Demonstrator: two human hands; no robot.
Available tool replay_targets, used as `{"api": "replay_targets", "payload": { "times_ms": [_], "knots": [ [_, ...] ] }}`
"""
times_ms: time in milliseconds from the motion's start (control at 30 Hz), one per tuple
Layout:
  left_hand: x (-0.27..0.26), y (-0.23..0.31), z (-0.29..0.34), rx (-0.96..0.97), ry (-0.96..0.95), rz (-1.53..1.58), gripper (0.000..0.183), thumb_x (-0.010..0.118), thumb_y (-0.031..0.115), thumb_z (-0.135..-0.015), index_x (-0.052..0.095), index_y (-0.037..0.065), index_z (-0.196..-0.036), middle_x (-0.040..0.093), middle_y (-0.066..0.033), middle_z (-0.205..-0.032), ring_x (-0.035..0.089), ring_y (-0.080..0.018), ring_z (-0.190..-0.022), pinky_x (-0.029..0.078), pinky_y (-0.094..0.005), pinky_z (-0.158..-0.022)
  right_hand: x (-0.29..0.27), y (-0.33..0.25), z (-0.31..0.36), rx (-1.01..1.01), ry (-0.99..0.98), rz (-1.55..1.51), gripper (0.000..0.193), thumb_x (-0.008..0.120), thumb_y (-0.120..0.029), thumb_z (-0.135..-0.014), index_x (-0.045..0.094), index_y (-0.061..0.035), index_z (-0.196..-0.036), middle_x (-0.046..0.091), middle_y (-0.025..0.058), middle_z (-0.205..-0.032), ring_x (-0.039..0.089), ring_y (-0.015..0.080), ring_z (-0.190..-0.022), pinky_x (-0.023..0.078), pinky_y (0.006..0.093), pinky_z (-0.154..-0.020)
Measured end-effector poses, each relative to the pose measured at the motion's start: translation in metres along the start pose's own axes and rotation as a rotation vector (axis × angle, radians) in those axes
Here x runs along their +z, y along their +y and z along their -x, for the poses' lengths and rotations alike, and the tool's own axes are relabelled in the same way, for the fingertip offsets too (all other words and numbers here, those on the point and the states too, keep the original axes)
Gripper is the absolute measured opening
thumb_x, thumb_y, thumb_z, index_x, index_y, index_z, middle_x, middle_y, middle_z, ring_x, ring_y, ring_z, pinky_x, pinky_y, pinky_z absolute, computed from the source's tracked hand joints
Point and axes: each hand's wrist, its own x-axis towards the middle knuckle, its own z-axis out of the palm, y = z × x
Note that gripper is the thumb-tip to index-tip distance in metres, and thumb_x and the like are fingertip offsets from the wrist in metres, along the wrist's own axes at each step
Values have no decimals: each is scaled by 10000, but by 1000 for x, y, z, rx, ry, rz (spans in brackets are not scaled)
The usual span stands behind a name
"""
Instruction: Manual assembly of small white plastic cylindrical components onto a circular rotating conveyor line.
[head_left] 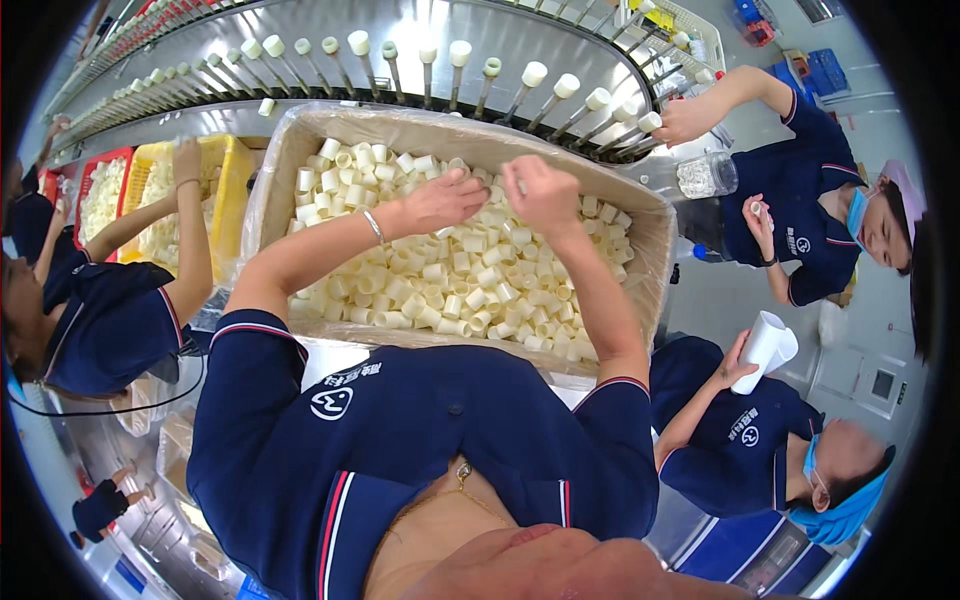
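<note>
Left hand [444, 203] and right hand [547, 197] curl above smooth, hollow cream cylinders [434, 272] in film-lined carton [400, 130]; either grip's contents, I can't tell.

At our left we see a yellow basket [238, 185] beside a red basket [110, 155]; at our right, a clear jar [723, 172], blue crates [825, 70] and a curled white sheet [763, 350].

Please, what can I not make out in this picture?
In the head view:
Left hand, right hand: curled fingers hide whether they hold anything.
Box: cream rings hide its floor.
Yellow crate: a co-worker's arm hides part.
Left co-worker: cut off by dark rim.
</note>
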Motion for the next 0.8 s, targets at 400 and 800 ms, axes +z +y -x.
{"api": "replay_targets", "payload": {
  "times_ms": [400,800],
  "knots": [
    [-5,-30,34,-624,-332,697,259,701,8,-753,595,34,-988,583,-104,-1024,571,-235,-993,496,-347,-780,78,-26,5,198,-959,81,239,662,-123,-766,667,-34,-988,645,180,-1034,643,330,-957,517,430,-808],
    [-88,-77,-11,-786,241,821,306,749,73,-769,626,92,-1049,615,-30,-1004,585,-148,-898,488,-307,-766,-16,-12,-46,415,-544,-904,280,658,-144,-775,575,-58,-1028,630,86,-860,578,144,-659,463,318,-600]
  ]
}}
